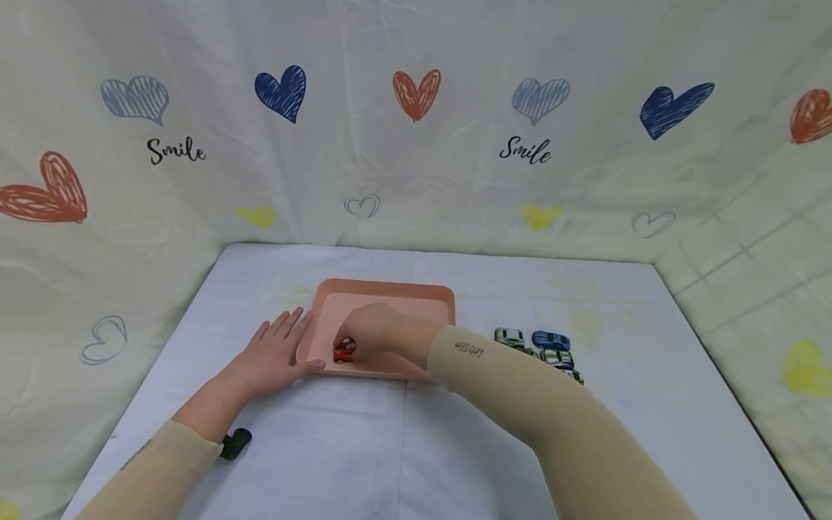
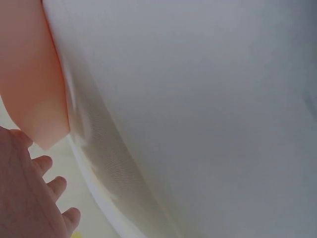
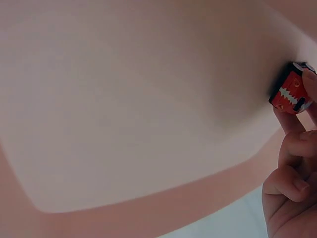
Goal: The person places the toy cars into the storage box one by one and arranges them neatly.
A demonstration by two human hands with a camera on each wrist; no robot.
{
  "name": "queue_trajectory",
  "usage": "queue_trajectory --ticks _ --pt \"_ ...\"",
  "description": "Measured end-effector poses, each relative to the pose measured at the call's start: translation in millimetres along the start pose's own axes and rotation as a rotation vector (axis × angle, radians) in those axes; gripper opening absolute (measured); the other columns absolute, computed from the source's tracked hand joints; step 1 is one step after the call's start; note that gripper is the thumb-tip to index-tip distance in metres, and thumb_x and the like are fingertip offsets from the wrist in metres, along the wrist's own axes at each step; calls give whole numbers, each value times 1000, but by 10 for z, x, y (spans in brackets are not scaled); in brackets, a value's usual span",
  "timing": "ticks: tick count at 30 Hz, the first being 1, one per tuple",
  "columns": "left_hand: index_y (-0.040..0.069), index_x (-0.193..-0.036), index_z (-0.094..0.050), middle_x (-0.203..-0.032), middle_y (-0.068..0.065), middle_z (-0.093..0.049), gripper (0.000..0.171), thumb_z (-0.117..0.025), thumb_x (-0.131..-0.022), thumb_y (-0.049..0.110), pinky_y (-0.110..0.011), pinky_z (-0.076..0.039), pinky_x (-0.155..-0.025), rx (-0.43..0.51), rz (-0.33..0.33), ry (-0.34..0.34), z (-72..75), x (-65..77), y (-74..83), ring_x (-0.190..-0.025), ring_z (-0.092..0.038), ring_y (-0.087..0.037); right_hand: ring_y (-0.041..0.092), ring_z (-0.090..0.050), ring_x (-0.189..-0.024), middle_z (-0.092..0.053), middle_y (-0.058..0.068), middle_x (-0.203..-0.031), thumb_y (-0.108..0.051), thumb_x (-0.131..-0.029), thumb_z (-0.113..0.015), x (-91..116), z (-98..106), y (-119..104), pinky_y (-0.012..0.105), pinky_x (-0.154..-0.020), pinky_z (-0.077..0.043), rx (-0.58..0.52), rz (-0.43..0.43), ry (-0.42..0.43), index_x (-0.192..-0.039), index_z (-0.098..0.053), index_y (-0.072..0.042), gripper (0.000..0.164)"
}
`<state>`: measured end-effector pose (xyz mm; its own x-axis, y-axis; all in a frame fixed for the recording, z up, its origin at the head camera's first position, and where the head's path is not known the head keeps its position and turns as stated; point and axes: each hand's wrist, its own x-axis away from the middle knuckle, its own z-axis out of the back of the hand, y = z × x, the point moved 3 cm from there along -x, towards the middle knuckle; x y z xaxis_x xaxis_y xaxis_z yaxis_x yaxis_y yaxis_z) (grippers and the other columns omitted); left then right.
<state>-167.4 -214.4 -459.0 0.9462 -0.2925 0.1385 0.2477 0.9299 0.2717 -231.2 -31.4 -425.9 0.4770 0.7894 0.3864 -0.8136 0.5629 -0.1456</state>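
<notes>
A small red toy car (image 1: 344, 352) sits at the near left corner of a pink tray (image 1: 390, 289). My right hand (image 1: 377, 330) reaches over the tray and pinches the car between thumb and fingers. In the right wrist view the red toy car (image 3: 291, 91) shows its white-marked end, against the tray floor or just above it; I cannot tell which. My left hand (image 1: 276, 361) lies with fingers spread at the tray's left edge, thumb by the near left corner. The left wrist view shows part of that left hand (image 2: 29, 186) beside the tray's wall (image 2: 37, 94).
Several toy cars stand in a group right of the tray, among them a blue car (image 1: 551, 340) and a pale green one (image 1: 509, 336); my right sleeve partly covers them. A white cloth covers the table (image 1: 325, 448). A heart-printed curtain (image 1: 416, 166) hangs behind.
</notes>
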Motion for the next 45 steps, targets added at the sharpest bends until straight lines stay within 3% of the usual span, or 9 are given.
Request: queue_trajectory --ticks 6,18,26,32,41,45 --pt "8 -159 -17 -165 -17 -13 106 -47 -86 78 -62 -7 -118 -2 -5 -4 46 23 40 -150 -11 -41 6 -53 -94 -64 -17 -108 -27 -94 -69 -1 16 -55 22 -84 -45 -3 -45 -6 -127 -69 -33 34" --pt "8 -159 -16 -165 -17 -11 109 -43 -85 82 -61 -6 -118 -9 4 -13 39 17 33 -150 -9 -40 4 -53 -99 -65 -16 -122 -30 -93 -70 -31 14 -78 24 -96 -45 -46 -97 18 -131 -67 -31 37" --pt "6 -159 -18 -164 -18 -13 106 -49 -87 77 -62 -7 -118 -11 -3 -7 41 20 37 -150 -11 -41 3 -53 -98 -64 -18 -120 -31 -93 -71 -35 9 -29 22 -90 -45 -33 -48 -19 -133 -65 -34 40" --pt "7 -159 -16 -165 -16 -11 108 -46 -85 80 -61 -3 -119 -8 5 -27 30 2 5 -150 -8 -40 6 -52 -90 -64 -19 -107 -25 -93 -70 -19 21 6 21 -81 -44 -17 -24 -48 -136 -61 -39 46" --pt "9 -160 -15 -165 -16 -11 110 -44 -83 83 -61 -4 -119 -20 0 -20 9 -22 -10 -150 -8 -39 8 -52 -90 -63 -16 -100 -23 -93 -70 -2 28 30 21 -80 -45 2 -17 -58 -138 -58 -41 51" --pt "9 -160 -15 -165 -16 -10 111 -45 -83 83 -61 -3 -119 -19 9 -24 7 -19 -14 -150 -8 -39 7 -54 -92 -65 -15 -104 -23 -94 -68 22 37 52 21 -84 -47 -38 -17 -55 -139 -57 -41 50"
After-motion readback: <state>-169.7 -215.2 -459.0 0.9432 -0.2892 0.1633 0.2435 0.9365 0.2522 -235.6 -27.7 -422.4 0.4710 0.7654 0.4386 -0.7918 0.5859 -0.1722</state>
